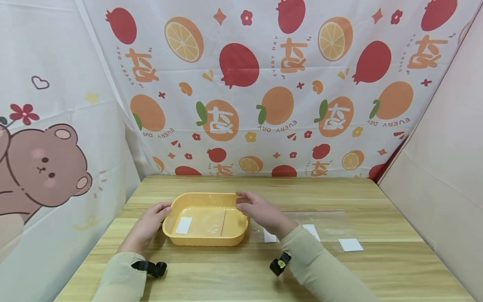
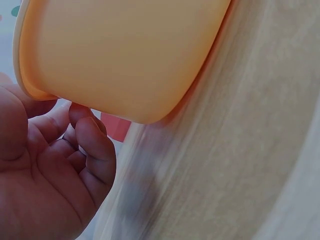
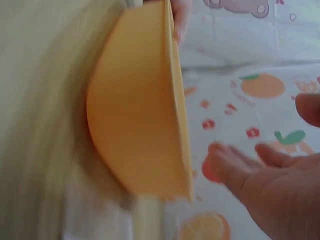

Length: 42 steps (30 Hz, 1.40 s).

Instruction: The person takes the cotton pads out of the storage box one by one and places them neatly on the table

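A yellow plastic basin (image 1: 205,242) stands on the table, a clear zip bag (image 1: 207,222) with a white label (image 1: 183,225) and a red seal line lying flat inside it. At its left end, my left hand (image 1: 152,219) grips the rim; in the left wrist view the curled fingers (image 2: 95,145) are close under the lip. My right hand (image 1: 262,212) hovers over the basin's right end, overlapping the rim in the head view. The right wrist view shows its fingers (image 3: 235,167) extended and apart from the basin wall, holding nothing.
Right of the basin, more clear bags (image 1: 332,222) lie flat on the wooden table (image 1: 211,272), with white labels (image 1: 351,245) showing. A fruit-print curtain (image 1: 264,138) rises behind the table; light cloth walls stand at both sides.
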{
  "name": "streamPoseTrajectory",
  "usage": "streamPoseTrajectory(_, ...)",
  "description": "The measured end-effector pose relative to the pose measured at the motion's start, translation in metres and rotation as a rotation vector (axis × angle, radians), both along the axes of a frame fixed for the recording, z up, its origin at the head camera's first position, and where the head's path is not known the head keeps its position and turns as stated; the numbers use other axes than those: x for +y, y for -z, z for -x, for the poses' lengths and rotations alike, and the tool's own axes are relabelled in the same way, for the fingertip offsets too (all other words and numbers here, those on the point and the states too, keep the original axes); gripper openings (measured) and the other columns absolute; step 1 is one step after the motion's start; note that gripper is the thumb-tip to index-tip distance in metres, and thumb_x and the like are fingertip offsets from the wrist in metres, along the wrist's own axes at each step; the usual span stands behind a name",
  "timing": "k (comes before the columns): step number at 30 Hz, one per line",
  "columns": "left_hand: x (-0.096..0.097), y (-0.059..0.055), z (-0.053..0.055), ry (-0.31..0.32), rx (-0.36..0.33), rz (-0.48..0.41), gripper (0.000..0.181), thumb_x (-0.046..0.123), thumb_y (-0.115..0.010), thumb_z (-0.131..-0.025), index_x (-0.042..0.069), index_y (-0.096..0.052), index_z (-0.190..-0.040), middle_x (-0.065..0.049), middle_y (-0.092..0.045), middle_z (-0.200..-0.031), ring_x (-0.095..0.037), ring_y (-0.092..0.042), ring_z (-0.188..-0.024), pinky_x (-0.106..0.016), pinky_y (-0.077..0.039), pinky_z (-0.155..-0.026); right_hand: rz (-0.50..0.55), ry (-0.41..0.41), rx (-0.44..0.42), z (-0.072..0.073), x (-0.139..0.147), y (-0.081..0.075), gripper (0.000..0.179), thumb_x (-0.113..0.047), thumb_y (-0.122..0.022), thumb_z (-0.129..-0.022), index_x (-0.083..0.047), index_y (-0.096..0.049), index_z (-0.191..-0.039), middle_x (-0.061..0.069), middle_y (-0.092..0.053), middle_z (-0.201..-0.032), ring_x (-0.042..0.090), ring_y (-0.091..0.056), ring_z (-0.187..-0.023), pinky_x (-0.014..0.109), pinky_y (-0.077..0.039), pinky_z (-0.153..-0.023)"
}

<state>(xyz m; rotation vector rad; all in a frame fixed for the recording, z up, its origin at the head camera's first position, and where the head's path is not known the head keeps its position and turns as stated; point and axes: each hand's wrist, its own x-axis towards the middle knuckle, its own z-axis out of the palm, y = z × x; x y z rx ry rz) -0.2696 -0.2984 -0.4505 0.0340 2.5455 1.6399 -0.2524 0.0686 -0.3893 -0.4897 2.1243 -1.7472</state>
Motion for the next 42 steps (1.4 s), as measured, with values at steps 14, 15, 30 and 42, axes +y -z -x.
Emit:
streamPoseTrajectory(14, 0.001, 0.001, 0.0, 0.009, -0.013, -0.016, 0.053, 0.034, -0.039, -0.111, -0.003, -0.041, -0.15, -0.025, -0.047, -0.146, -0.03, -0.054, -0.123, -0.03, -0.051, -0.088, 0.298, 0.142, -0.29, 0.0, -0.06, 0.026, 0.07, -0.017, -0.054, -0.099, 0.009, -0.022, -0.156, 0.031, -0.017, -0.161, 0.053, -0.014, -0.146, 0.065, -0.019, -0.114)
streamPoseTrajectory(15, 0.0, 0.001, 0.0, 0.003, -0.017, -0.019, 0.053, 0.035, -0.039, -0.111, -0.002, -0.041, -0.15, -0.025, -0.047, -0.146, -0.03, -0.054, -0.123, -0.03, -0.051, -0.088, 0.309, 0.143, -0.299, 0.002, -0.063, 0.028, 0.071, -0.016, -0.054, -0.098, 0.01, -0.02, -0.155, 0.031, -0.015, -0.161, 0.053, -0.013, -0.146, 0.065, -0.019, -0.114)
streamPoseTrajectory(30, -0.002, 0.001, -0.002, 0.003, -0.028, 0.018, 0.054, 0.036, -0.037, -0.111, -0.002, -0.04, -0.151, -0.025, -0.044, -0.15, -0.034, -0.046, -0.132, -0.043, -0.044, -0.101, 0.288, 0.256, -0.434, 0.012, -0.077, 0.032, 0.081, -0.015, -0.058, -0.095, 0.008, -0.013, -0.158, 0.034, -0.007, -0.162, 0.048, -0.016, -0.146, 0.07, -0.026, -0.108)
streamPoseTrajectory(42, 0.002, -0.004, -0.001, -0.007, -0.025, 0.007, 0.053, 0.035, -0.038, -0.111, -0.002, -0.041, -0.15, -0.025, -0.045, -0.149, -0.032, -0.048, -0.128, -0.033, -0.047, -0.094, 0.3, 0.263, -0.414, 0.016, -0.081, 0.033, 0.075, -0.016, -0.057, -0.096, 0.007, -0.02, -0.157, 0.036, -0.021, -0.158, 0.049, -0.026, -0.144, 0.069, -0.029, -0.108)
